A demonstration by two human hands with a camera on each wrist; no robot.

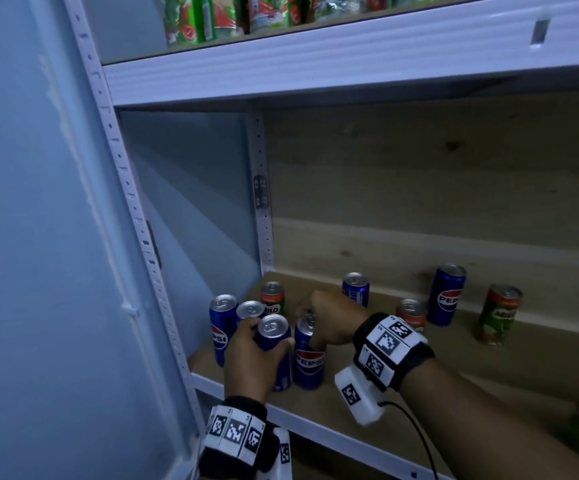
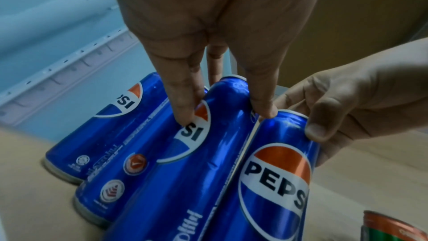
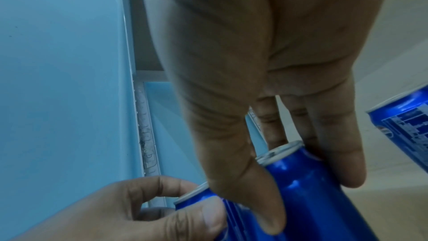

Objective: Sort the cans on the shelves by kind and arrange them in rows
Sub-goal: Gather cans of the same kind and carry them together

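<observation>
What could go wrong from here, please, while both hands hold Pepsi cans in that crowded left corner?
1. The left hand and right hand each grip a Pepsi can beside close-packed blue cans; a nudge could topple one.
2. A Milo can stands right behind the cluster and may end up mixed into the Pepsi row.

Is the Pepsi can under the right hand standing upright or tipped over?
Upright. In the head view the Pepsi can stands on its base on the shelf board, lid facing up, while the right hand holds it by the top rim.
</observation>
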